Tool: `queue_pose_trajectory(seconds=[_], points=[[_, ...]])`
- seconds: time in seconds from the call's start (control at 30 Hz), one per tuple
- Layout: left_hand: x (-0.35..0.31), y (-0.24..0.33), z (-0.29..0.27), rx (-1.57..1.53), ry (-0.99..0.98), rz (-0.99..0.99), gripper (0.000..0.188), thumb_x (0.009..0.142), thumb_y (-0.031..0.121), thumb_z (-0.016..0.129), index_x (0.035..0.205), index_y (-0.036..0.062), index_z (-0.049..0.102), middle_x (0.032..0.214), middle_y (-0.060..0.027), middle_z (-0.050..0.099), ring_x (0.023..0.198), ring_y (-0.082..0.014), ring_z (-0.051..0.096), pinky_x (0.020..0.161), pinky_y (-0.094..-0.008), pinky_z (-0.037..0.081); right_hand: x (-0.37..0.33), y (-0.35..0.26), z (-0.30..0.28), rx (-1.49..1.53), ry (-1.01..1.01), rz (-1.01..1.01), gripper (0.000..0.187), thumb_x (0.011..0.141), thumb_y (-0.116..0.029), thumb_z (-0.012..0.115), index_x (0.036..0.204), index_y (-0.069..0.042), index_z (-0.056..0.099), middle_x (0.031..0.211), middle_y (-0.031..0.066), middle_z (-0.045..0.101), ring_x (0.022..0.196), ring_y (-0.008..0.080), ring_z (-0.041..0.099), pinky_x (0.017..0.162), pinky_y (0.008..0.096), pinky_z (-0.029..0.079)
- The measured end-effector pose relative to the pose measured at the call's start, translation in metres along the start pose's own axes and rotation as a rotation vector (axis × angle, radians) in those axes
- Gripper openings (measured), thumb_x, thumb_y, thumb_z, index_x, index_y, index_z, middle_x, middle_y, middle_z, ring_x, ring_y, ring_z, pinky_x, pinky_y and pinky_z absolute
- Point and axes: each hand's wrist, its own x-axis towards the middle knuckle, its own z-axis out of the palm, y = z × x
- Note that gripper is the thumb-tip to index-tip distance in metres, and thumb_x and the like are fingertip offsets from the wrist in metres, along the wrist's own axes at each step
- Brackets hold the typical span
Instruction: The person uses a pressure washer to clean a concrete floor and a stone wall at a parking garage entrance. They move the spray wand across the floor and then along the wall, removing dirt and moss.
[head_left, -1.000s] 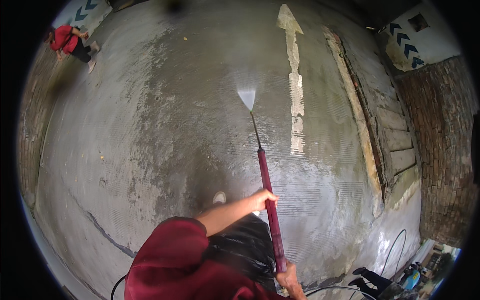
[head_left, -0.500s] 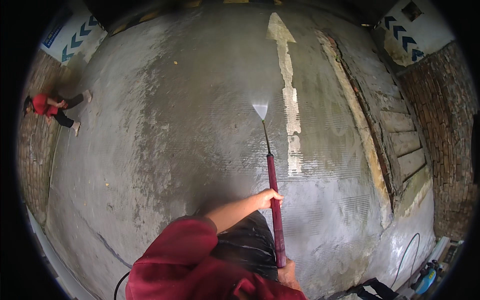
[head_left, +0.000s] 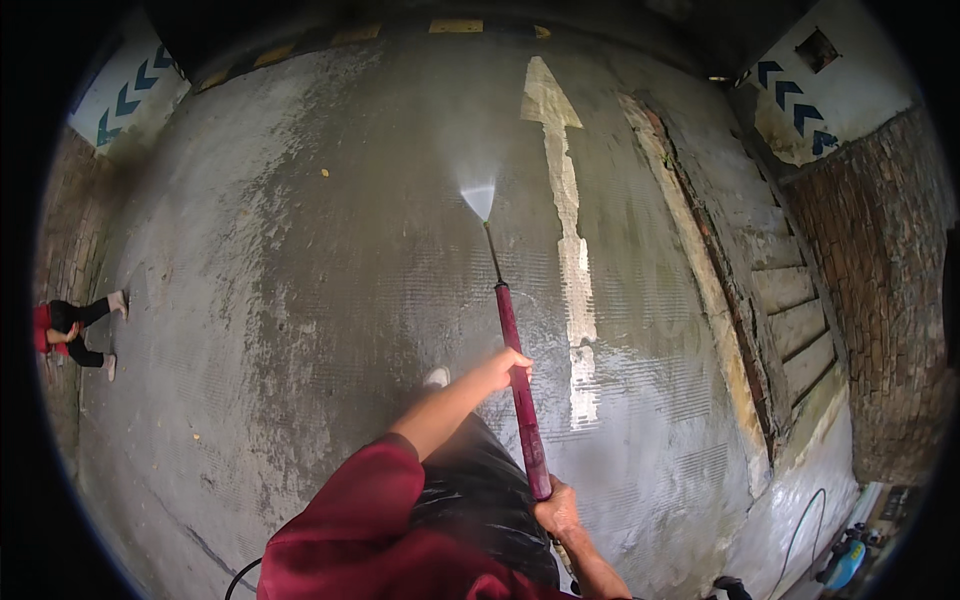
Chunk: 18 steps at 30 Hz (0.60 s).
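Note:
A pressure washer wand [head_left: 522, 410] with a long dark red grip and a thin metal tube slants forward and slightly left over the wet concrete. My left hand [head_left: 508, 369] is wrapped round the middle of the grip. At its rear end, my right hand [head_left: 558, 508] is closed round the wand's base, where the hose joins. From the nozzle [head_left: 487, 222] a white fan of water [head_left: 478, 200] sprays ahead onto the ground [head_left: 400, 240]. To its right lies a worn white painted arrow [head_left: 570, 220], pointing away from me.
A person in red and black [head_left: 75, 335] sits against the left brick wall [head_left: 62, 230]. On the right run a raised kerb [head_left: 690, 250], concrete slabs [head_left: 790, 300] and another brick wall [head_left: 870, 290]. A dark hose [head_left: 800, 530] and a blue machine [head_left: 846, 560] are at lower right.
The wand and its spray have swung left, away from the arrow. Both hands have kept their hold and shifted with it. The view has moved, and a white shoe now shows below my left hand.

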Motion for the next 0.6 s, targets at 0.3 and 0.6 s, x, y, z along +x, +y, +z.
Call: queue_pose_trajectory(seconds=[0.3, 0.6], points=[[0.012, 0.202, -0.002, -0.099, -0.022, 0.062, 0.026, 0.084, 0.007, 0.067, 0.101, 0.0055, 0.048, 0.095, -0.0089, 0.050, 0.086, -0.0240, 0.057, 0.074, -0.0482, 0.054, 0.174, -0.160, 0.015, -0.006, 0.035, 0.040, 0.029, 0.062, -0.007, 0.063, 0.089, 0.004, 0.064, 0.078, 0.0244, 0.064, 0.079, 0.0377, 0.063, 0.071, 0.0422, 0.050], [0.048, 0.308, 0.020, -0.098, -0.106, 0.321, 0.052, 0.086, 0.001, 0.064, 0.129, 0.0154, 0.040, 0.108, -0.0078, 0.048, 0.102, -0.0287, 0.058, 0.083, -0.0502, 0.054, 0.293, -0.223, 0.017, 0.079, 0.090, 0.062, 0.027, 0.058, -0.005, 0.064, 0.084, 0.004, 0.063, 0.071, 0.0194, 0.064, 0.069, 0.0288, 0.064, 0.067, 0.0396, 0.049]])
